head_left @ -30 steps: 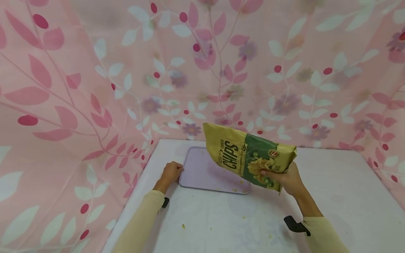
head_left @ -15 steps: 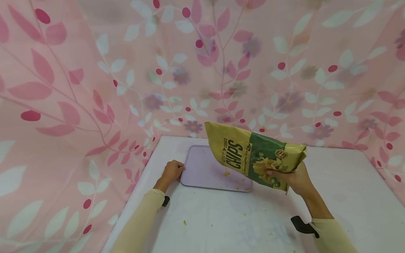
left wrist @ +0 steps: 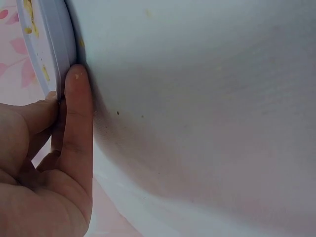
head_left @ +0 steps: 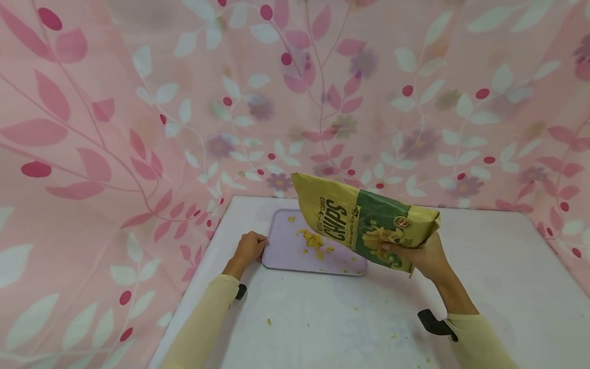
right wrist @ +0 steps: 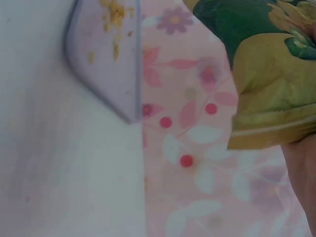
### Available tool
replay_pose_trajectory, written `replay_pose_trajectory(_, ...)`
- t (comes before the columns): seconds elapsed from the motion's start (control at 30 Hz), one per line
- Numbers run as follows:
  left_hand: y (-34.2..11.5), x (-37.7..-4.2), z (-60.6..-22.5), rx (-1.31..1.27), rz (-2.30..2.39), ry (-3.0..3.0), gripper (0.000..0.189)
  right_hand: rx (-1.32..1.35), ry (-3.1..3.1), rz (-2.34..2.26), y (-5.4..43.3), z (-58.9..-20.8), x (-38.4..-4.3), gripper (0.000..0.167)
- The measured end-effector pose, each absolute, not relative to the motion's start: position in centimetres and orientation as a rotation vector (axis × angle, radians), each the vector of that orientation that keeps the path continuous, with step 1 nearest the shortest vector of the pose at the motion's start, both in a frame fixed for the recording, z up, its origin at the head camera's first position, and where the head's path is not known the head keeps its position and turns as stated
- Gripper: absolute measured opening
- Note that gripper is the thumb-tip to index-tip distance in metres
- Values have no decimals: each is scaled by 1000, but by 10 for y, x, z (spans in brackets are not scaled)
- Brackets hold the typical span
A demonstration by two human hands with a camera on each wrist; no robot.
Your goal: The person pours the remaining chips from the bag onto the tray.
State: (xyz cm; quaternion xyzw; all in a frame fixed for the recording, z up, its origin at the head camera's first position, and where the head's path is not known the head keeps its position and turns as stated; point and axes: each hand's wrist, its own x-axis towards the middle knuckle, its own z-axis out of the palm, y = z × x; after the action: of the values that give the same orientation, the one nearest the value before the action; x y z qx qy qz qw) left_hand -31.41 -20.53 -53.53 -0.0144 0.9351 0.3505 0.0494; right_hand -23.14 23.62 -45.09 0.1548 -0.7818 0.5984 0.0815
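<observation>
Chips (head_left: 311, 239) now lie heaped on your tray (head_left: 295, 261), where half a second ago only a few bits showed; your bag (head_left: 338, 218) has barely shifted. Pink floral cloth (head_left: 184, 92) stands behind and to your left, running out of frame. Your white table (head_left: 488, 271) is cut off at the bottom edge. Above the tray's right side, the bag hangs tilted, lettered end down to the left; its mouth can't be made out, and it hides the tray's far right corner. Both wrist views crop the tray, and the right one blurs it. Your right grip (head_left: 427, 260) holds the bag's upper end, thumb across the front, other fingers hidden behind. Your left grip (head_left: 250, 247) pinches the tray's left edge, thumb on the rim, fingers against the outer side. Black bands (head_left: 433, 324) show at your cuffs, the left one mostly hidden. More chips may lie behind the bag; you can't tell from here. Small crumbs (head_left: 269, 322) dot the table nearer you, some too tiny to make out.
</observation>
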Motion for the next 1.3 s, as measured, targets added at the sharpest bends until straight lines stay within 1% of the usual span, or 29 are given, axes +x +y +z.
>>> replay_pose_trajectory(0.07,-205,-313,-535,-48,1069,2849,24,481,-2383,1774,238,-455,-231,58)
replay_pose_trajectory(0.17,-205,-313,-536,-49,1066,2853,23,432,-2514,1731,239,-463,-230,52)
replay_pose_trajectory(0.33,-205,-314,-538,-36,1079,2866,24,369,-2493,1722,240,-460,-226,55)
replay_pose_trajectory(0.5,-205,-313,-539,-41,1060,2867,23,492,-2336,1784,242,-450,-225,61)
replay_pose_trajectory(0.6,-205,-313,-539,-47,1053,2855,24,485,-2414,1781,240,-452,-226,55)
replay_pose_trajectory(0.67,-205,-313,-538,-52,1042,2858,24,420,-2517,1737,238,-455,-226,52)
replay_pose_trajectory(0.83,-204,-314,-535,-60,1058,2855,25,368,-2485,1692,238,-452,-225,58)
replay_pose_trajectory(0.9,-204,-315,-535,-55,1076,2841,26,376,-2405,1689,237,-446,-225,62)
replay_pose_trajectory(0.97,-205,-315,-535,-51,1074,2831,26,393,-2387,1678,237,-442,-225,62)
replay_pose_trajectory(1.17,-207,-313,-536,-91,1069,2820,26,479,-2558,1587,233,-443,-230,51)
replay_pose_trajectory(1.3,-206,-315,-538,-107,1076,2813,27,422,-2544,1615,233,-441,-226,50)
